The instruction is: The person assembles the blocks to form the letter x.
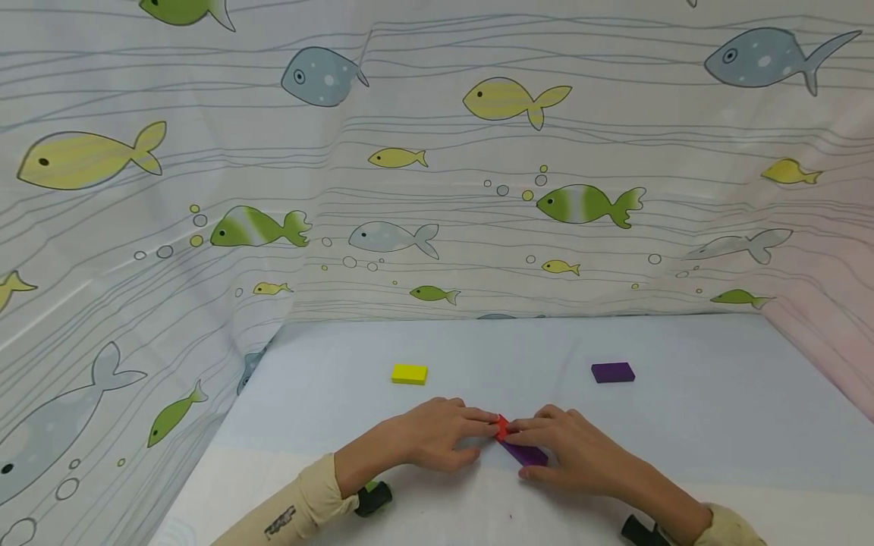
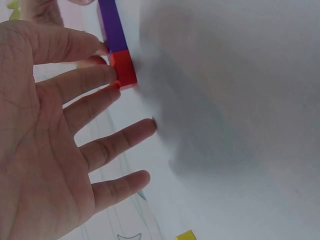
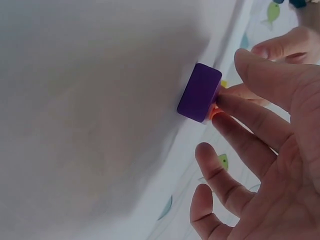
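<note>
A red block [image 1: 501, 428] and a purple block [image 1: 524, 454] lie end to end in a slanting line on the table. My left hand [image 1: 440, 436] touches the red block with its extended fingertips; in the left wrist view the other fingers are spread. From the other side my right hand [image 1: 580, 453] reaches over, fingertips at the red block and its thumb near the purple block's near end. The purple block's end face [image 3: 200, 92] shows in the right wrist view, where the thumb stands apart from it. Fingers partly hide the red block.
Farther back on the pale table [image 1: 505, 349] lie a yellow block [image 1: 410, 374] at left and another purple block [image 1: 613, 372] at right. A fish-patterned curtain [image 1: 437, 189] hangs behind the table and along its left side.
</note>
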Demonstrator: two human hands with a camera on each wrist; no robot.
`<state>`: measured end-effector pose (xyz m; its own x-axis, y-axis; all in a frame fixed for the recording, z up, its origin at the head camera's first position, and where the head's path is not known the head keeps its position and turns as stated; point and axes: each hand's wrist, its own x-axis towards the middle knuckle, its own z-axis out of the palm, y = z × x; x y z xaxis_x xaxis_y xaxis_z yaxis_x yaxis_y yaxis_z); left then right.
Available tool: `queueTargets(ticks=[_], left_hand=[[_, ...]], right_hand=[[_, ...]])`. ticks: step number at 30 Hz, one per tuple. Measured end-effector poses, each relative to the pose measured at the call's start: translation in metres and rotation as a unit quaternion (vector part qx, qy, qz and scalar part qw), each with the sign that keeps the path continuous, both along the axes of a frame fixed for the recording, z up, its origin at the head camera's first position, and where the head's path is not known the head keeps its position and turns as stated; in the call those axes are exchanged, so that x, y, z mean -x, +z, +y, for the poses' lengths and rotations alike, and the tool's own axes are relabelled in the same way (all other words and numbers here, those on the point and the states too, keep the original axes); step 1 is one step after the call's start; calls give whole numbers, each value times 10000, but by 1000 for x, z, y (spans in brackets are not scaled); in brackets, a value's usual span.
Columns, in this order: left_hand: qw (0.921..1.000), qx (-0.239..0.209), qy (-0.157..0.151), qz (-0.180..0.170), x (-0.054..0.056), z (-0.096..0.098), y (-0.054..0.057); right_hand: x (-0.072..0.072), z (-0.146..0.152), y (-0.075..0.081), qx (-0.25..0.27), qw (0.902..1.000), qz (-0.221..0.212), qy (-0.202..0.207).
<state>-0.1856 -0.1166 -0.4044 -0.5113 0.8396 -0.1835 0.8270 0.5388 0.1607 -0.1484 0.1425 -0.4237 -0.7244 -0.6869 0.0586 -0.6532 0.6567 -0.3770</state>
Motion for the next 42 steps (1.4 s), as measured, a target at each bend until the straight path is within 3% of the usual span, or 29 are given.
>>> queueTargets(ticks=[6, 15, 27, 42], left_hand=[[10000, -14, -9, 35, 1, 1, 0], [9999, -120, -61, 17, 2, 0, 0], [10000, -53, -63, -9, 0, -1, 4], [9995, -218, -199, 60, 1, -9, -3]], right_hand=[[1, 2, -4, 46, 10000, 9, -15], [2, 6, -5, 335, 9986, 265, 310], [7, 5, 2, 179, 9992, -334, 115], [11, 6, 2, 108, 9982, -567, 132]])
